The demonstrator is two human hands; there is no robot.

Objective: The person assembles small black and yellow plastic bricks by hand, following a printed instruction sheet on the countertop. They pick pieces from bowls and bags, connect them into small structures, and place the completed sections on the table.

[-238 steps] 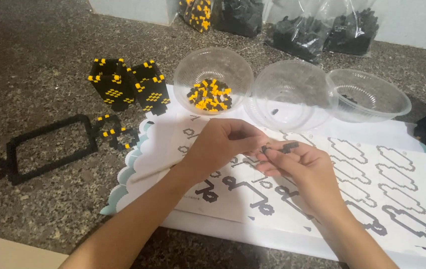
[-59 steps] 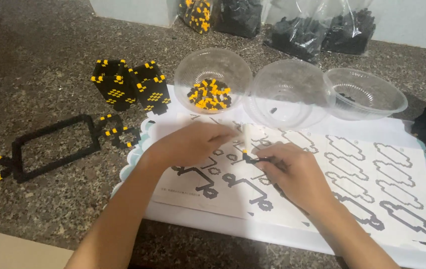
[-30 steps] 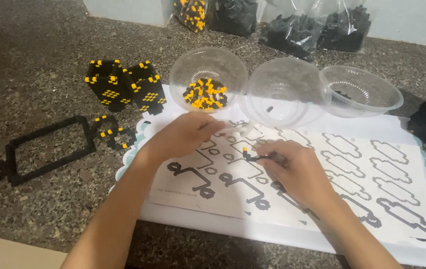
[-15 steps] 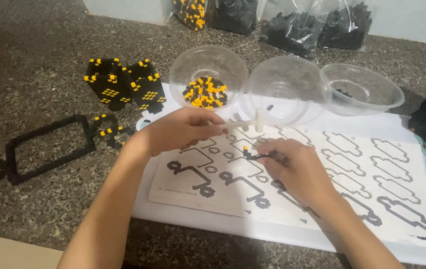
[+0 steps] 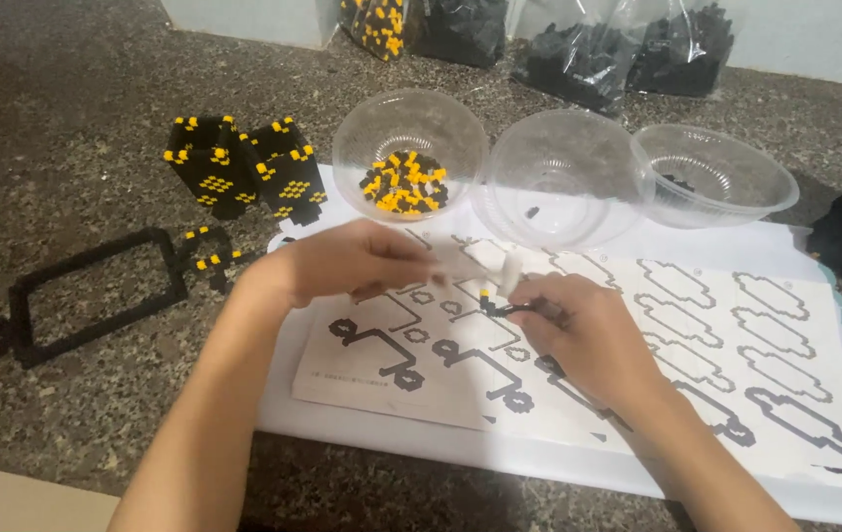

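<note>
Nearest, two bare forearms are seen reaching in from the bottom edge over a white sheet (image 5: 795, 325) printed with grey outline shapes, which lies on a speckled stone counter (image 5: 66, 108). The right hand (image 5: 588, 330) is held over the middle of the sheet, its fingers pinched together on a small black piece (image 5: 505, 309) tipped with yellow, which sits just above the printed outlines. The left hand (image 5: 357, 261) is held close beside it, slightly farther up the sheet; its fingertips are blurred, and something pale (image 5: 511, 271) is seen at them, so whether they are closed on anything cannot be told.

To the left, on the bare counter, a flat black rectangular frame (image 5: 96, 291) with small yellow-studded bits at its corners is laid out. Beyond it, two black blocks with yellow dots (image 5: 243, 177) are stood side by side.

Past the hands, at the far edge of the sheet, three clear plastic bowls are lined up: the left bowl (image 5: 381, 123) is filled with a heap of yellow and black beads (image 5: 406, 184), while the middle bowl (image 5: 564, 177) and the right bowl (image 5: 716, 177) hold only a few dark bits. Farthest back, clear bags of black pieces (image 5: 628, 49) are leaned against the wall.
</note>
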